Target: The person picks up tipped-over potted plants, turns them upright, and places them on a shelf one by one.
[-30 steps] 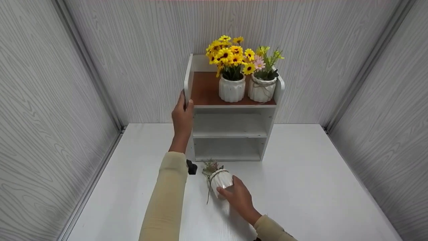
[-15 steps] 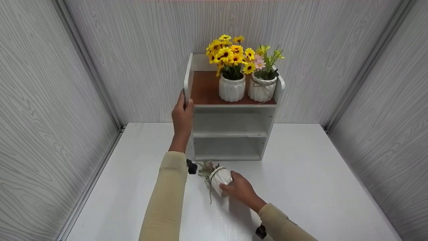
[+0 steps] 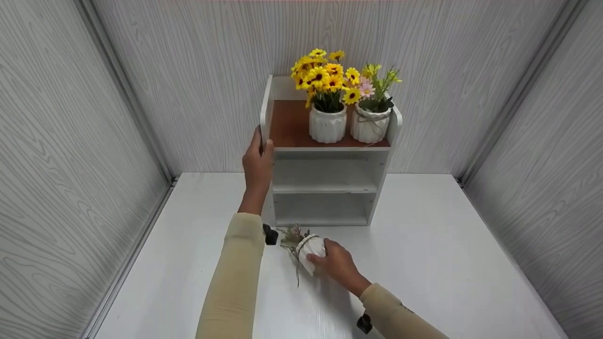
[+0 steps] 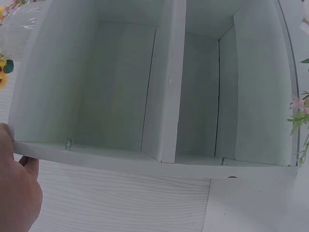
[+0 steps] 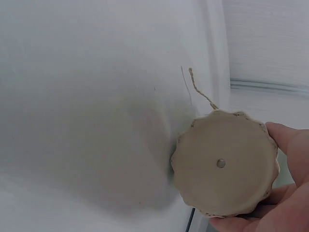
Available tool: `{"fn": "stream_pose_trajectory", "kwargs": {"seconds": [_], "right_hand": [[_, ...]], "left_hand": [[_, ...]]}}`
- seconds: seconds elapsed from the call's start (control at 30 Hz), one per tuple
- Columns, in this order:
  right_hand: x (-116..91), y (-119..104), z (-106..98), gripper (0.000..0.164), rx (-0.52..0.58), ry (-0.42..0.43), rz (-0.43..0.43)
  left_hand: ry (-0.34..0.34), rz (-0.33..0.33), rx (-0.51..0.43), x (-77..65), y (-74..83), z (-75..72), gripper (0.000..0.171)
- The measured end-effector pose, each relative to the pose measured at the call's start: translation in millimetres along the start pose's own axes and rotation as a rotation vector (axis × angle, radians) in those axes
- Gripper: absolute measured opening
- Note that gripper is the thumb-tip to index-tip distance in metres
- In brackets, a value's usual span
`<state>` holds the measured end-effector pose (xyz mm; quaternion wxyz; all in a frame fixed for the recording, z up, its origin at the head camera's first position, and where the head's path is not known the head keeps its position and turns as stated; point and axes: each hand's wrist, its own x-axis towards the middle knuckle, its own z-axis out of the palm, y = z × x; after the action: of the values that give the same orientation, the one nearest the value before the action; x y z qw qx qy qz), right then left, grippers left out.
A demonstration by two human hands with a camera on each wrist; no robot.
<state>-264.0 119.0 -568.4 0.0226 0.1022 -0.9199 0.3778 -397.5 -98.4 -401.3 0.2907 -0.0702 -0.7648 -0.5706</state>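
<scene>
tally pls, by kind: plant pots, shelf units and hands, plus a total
Plant pots: 3 (pot with yellow flowers, pot with pink flowers, tilted pot in the right hand)
Shelf units: 1 (white shelf unit)
Hands: 2 (the right hand, and the left hand on the unit's side)
Total: 6

Soft, even light falls across a white table [image 3: 438, 254], a diffuse shadow lying beneath the right hand [image 3: 340, 264]; hazy wrist views look duller, with broad shade beside the pot [image 5: 222, 188].
</scene>
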Motion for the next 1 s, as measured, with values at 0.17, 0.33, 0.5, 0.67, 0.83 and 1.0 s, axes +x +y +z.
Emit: {"fn": "stream_pose_trajectory", "kwargs": {"seconds": [0.17, 0.33, 0.5, 0.67, 0.83, 1.0], "right_hand": [[-7.3, 4.2, 2.9, 0.048, 0.046, 0.055, -0.028], [-16.9, 10.0, 5.0, 0.062, 0.103, 0.098, 0.003], [-24.5, 16.0, 6.3, 0.071, 0.162, 0.133, 0.023], [-31.2, 23.3, 7.9, 0.080, 0.175, 0.148, 0.035], [-38.0, 29.5, 3.9, 0.087, 0.205, 0.126, 0.055], [-42.4, 34.9, -1.7, 0.090, 0.215, 0.113, 0.033]], "left_hand": [[-0.003, 0.010, -0.005, 0.8, 1.7, 1.4, 0.056], [-0.006, 0.012, -0.017, -0.5, 0.8, 1.2, 0.057], [0.006, 0.006, -0.036, -0.9, -0.6, 0.6, 0.057], [0.006, 0.008, -0.030, -0.6, -0.7, 0.2, 0.057], [0.014, 0.026, -0.011, -1.0, -0.6, 0.4, 0.057], [0.023, 0.036, -0.007, -1.0, -1.1, 1.1, 0.056]]}}
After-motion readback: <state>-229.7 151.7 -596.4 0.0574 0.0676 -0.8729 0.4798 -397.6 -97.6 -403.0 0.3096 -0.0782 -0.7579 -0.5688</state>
